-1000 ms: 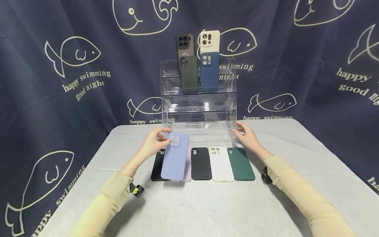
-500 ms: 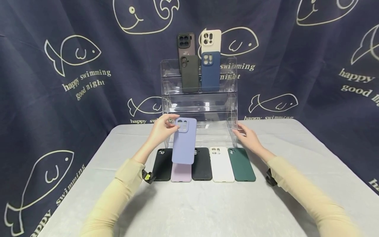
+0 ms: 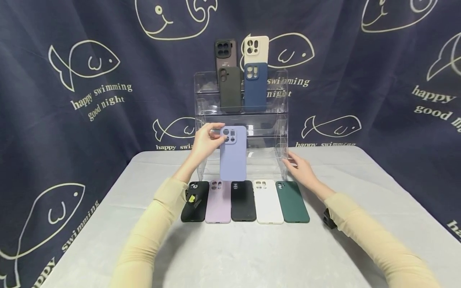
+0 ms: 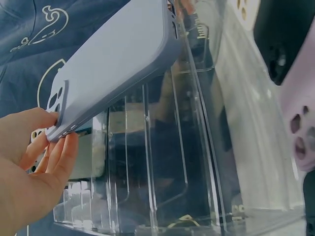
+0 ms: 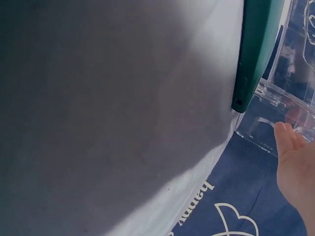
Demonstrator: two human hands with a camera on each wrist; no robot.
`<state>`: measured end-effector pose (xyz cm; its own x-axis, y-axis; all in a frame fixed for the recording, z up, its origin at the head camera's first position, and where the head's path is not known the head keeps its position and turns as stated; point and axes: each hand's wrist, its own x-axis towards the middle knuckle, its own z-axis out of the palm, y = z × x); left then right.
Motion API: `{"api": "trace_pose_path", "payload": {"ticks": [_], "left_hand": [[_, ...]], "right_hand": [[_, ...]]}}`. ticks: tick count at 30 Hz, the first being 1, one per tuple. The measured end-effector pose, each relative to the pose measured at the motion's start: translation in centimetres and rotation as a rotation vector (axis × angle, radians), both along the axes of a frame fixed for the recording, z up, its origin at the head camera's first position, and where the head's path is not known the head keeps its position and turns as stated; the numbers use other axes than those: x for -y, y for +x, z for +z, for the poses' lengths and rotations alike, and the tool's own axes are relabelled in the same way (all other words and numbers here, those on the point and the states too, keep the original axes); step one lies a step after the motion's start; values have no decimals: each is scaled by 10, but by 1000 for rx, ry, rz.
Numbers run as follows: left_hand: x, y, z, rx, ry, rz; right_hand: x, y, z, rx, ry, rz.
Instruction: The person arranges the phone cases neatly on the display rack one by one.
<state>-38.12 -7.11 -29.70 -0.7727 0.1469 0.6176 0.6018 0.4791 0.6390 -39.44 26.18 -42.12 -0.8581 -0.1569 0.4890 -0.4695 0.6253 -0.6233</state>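
My left hand (image 3: pixel 207 141) pinches a lavender-blue phone case (image 3: pixel 233 160) by its upper left edge, beside the camera cutouts. The case hangs upright in front of the lower tiers of a clear stepped display rack (image 3: pixel 264 142), above the cases on the table. In the left wrist view, the thumb presses the back of the case (image 4: pixel 118 49) near the cutouts while the fingers lie under its edge. My right hand (image 3: pixel 301 170) touches the rack's lower right side; in the right wrist view its fingers look fairly straight against the clear panel (image 5: pixel 263 130).
On the table before the rack lie a black case (image 3: pixel 194 208), a pink-lilac case (image 3: pixel 218 204), another black case (image 3: pixel 243 202), a white case (image 3: pixel 269 204) and a green case (image 3: pixel 293 204). The upper tiers hold several cases, including a blue one (image 3: pixel 255 90) and a dark grey one (image 3: pixel 230 90).
My left hand has raised the lavender-blue case up and to the right, from over the left cases to in front of the rack. The right hand has stayed at the rack's side.
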Motion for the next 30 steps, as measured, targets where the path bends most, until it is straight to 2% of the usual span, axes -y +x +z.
{"api": "trace_pose_path", "payload": {"ticks": [9,16,24,30], "left_hand": [[-17,-20,21,-33,42,21],[-29,-35,38,-85,72,31],[-43,-57,59,-146,102,59],[-54,-72,68,-178,126,56]], "right_hand": [[1,1,-2,28,-4,-11],[0,1,-2,25,-15,-1],[0,1,-2,8,-28,-16],[3,1,-1,18,-13,-21]]}}
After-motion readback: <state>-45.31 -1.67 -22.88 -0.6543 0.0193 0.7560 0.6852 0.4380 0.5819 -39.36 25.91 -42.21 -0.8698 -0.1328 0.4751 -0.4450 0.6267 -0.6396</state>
